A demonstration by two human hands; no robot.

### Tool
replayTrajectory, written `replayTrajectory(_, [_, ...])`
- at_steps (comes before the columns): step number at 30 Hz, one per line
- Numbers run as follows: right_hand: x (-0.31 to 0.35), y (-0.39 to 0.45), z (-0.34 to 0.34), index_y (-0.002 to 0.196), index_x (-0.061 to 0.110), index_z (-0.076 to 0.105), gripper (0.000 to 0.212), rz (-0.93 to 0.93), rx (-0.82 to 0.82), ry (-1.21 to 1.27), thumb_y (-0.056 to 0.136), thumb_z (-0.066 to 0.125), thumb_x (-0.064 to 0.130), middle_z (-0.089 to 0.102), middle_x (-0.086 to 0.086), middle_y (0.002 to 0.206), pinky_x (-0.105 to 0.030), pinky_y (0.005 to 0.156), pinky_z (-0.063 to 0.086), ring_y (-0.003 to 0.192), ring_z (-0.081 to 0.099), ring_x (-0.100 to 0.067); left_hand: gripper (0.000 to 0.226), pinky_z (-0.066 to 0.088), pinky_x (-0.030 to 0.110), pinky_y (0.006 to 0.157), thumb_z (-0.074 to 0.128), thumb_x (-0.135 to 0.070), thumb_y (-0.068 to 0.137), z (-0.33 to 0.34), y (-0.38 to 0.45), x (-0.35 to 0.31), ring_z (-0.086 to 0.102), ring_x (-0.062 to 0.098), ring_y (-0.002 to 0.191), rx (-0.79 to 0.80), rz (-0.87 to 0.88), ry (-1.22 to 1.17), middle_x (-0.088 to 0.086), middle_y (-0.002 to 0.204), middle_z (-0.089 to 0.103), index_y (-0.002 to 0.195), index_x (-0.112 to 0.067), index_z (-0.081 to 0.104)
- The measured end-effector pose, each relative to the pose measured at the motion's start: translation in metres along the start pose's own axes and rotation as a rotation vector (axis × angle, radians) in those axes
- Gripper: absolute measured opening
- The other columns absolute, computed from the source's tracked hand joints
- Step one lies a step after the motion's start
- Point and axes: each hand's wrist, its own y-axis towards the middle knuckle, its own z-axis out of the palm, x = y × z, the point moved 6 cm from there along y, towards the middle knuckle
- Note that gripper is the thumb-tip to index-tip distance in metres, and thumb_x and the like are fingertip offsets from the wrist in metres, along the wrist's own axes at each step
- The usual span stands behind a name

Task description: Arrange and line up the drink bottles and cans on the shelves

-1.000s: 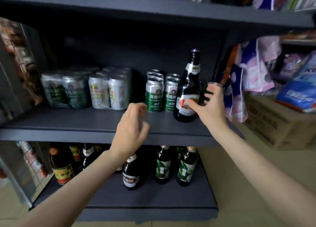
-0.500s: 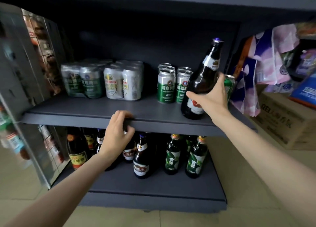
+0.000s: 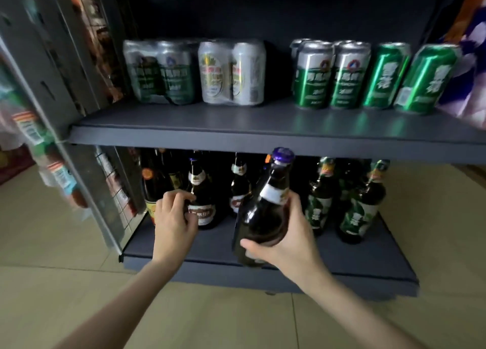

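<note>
The right hand point(image 3: 285, 239) wraps its fingers and thumb round the body of a dark brown bottle point(image 3: 265, 212), held tilted in front of the lower shelf point(image 3: 342, 259), its purple cap toward the upper shelf's edge. The left hand point(image 3: 175, 218) curls its fingers on a red-labelled bottle point(image 3: 202, 204) standing upright on that shelf's left side.

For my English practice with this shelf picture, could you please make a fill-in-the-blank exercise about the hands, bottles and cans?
1. The right hand grips a dark bottle with a ____ cap.
2. The left hand holds a brown bottle standing on the ____ shelf.
3. The cans stand on the ____ shelf.

Missing words: purple; lower; upper
</note>
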Motion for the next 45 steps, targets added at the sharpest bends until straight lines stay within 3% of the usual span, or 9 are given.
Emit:
replayTrajectory(2, [-0.031,0.003,0.041,0.123,0.027,0.040,0.087,0.073,-0.051,0.001,0.050,0.086,0.030,0.056,0.010,0.119,-0.026,0.098,0.042,0.115,0.051,-0.008,0.028,0.037,0.037,0.079,0.050,0.003,0.073,0.012,-0.005,0.021,0.047,0.034,0.090,0.000,-0.059,-0.004,0.016,0.101,0.051,0.099,-0.002,0.059])
replayTrajectory(8, [-0.085,0.027,0.110,0.131,0.019,0.036,0.090,0.247,-0.187,-0.072,0.056,0.085,0.024,0.049,0.004,0.126,-0.020,0.093,0.038,0.119,0.047,-0.013,0.037,0.038,0.038,0.086,0.056,0.009,0.076,0.060,-0.018,0.057,0.045,0.038,0.103,0.151,-0.173,-0.105,0.021,0.115,0.047,0.112,0.000,0.056])
replayTrajectory(17, [-0.093,0.056,0.133,0.134,0.014,0.033,0.087,0.252,-0.258,-0.200,0.063,0.083,0.022,0.042,-0.003,0.130,-0.026,0.093,0.040,0.121,0.047,-0.021,0.051,0.041,0.041,0.093,0.052,0.010,0.078,0.085,-0.017,0.069,0.041,0.037,0.119,0.237,-0.191,-0.172,0.021,0.136,0.033,0.123,-0.014,0.053])
replayTrajectory(23, [-0.091,0.058,0.138,0.140,0.015,0.026,0.089,0.285,-0.282,-0.243,0.069,0.080,0.022,0.037,-0.005,0.136,-0.033,0.097,0.043,0.124,0.045,-0.025,0.062,0.035,0.044,0.104,0.048,0.006,0.084,0.091,-0.016,0.060,0.021,0.037,0.138,0.302,-0.167,-0.123,0.018,0.151,0.009,0.137,-0.026,0.041])
replayTrajectory(26, [-0.097,0.049,0.136,0.145,0.014,0.017,0.090,0.300,-0.177,-0.304,0.077,0.074,0.024,0.034,-0.003,0.143,-0.025,0.100,0.039,0.129,0.041,-0.018,0.069,0.038,0.039,0.099,0.046,0.003,0.086,0.093,-0.017,0.062,0.017,0.037,0.140,0.349,-0.150,-0.084,0.017,0.154,-0.001,0.142,-0.033,0.029])
replayTrajectory(31, [-0.109,0.035,0.137,0.142,0.008,0.027,0.074,0.370,-0.190,-0.340,0.084,0.067,0.027,0.044,-0.005,0.140,-0.021,0.101,0.038,0.129,0.044,-0.017,0.073,0.036,0.024,0.067,0.045,0.000,0.088,0.095,-0.015,0.063,0.050,0.038,0.114,0.408,-0.085,-0.032,0.016,0.154,-0.008,0.142,-0.041,0.019])
replayTrajectory(36, [-0.111,0.040,0.144,0.144,0.007,0.025,0.074,0.390,-0.227,-0.313,0.085,0.066,0.024,0.043,-0.005,0.141,-0.022,0.102,0.038,0.130,0.043,-0.018,0.072,0.037,0.025,0.067,0.046,0.000,0.088,0.097,-0.018,0.066,0.049,0.038,0.115,0.396,-0.075,-0.021,0.018,0.154,-0.007,0.142,-0.039,0.021])
replayTrajectory(39, [-0.112,0.044,0.145,0.146,0.007,0.021,0.075,0.394,-0.202,-0.361,0.087,0.063,0.026,0.040,-0.006,0.143,-0.022,0.103,0.037,0.132,0.041,-0.018,0.074,0.035,0.023,0.062,0.046,0.000,0.087,0.096,-0.017,0.064,0.058,0.035,0.091,0.393,-0.075,-0.024,0.017,0.154,-0.007,0.139,-0.044,0.020])
replayTrajectory(45, [-0.111,0.046,0.143,0.146,0.007,0.019,0.073,0.401,-0.158,-0.402,0.089,0.061,0.025,0.040,-0.006,0.142,-0.022,0.101,0.038,0.131,0.041,-0.019,0.070,0.040,0.028,0.072,0.046,0.002,0.086,0.097,-0.022,0.065,0.043,0.040,0.122,0.383,-0.090,-0.024,0.017,0.154,-0.005,0.143,-0.034,0.027])
